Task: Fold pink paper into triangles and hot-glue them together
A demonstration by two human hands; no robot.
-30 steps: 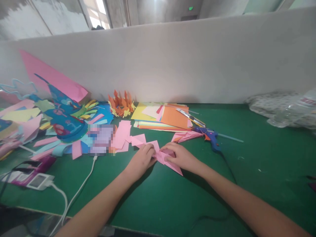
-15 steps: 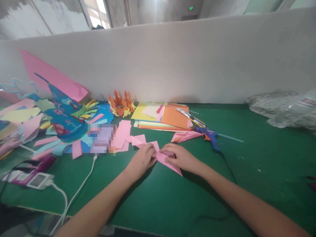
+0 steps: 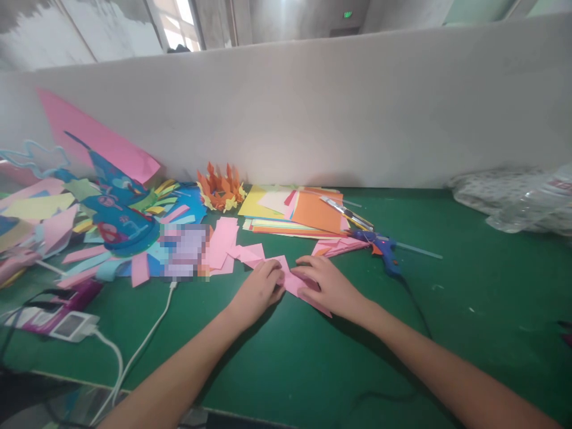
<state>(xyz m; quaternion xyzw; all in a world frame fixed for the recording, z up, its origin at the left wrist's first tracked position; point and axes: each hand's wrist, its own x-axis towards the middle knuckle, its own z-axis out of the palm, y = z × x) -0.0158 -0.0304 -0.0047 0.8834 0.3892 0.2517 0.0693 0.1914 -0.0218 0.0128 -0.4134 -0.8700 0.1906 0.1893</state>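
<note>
On the green table, a folded piece of pink paper (image 3: 292, 283) lies between my two hands, slanting down to the right. My left hand (image 3: 261, 287) has its fingers curled over the paper's left part, the tips pressed together on it. Over the right part rests my right hand (image 3: 333, 283), its fingers spread apart and touching or just above the sheet; the palm side is hidden. More pink paper pieces (image 3: 223, 241) lie loose past my left hand. A small stack of folded pink paper (image 3: 342, 245) is beyond my right hand.
A blue glue gun (image 3: 383, 251) with its cord lies to the right, beside a utility knife (image 3: 342, 210) and coloured sheets (image 3: 317, 211). An orange paper crown (image 3: 220, 189), blue cone hat (image 3: 120, 223) and power strip (image 3: 60, 313) are left. A plastic bottle (image 3: 531, 202) lies far right.
My right hand's fingers have lifted and spread away from the crease near my left hand, shifting slightly right. My left hand stays on the pink paper.
</note>
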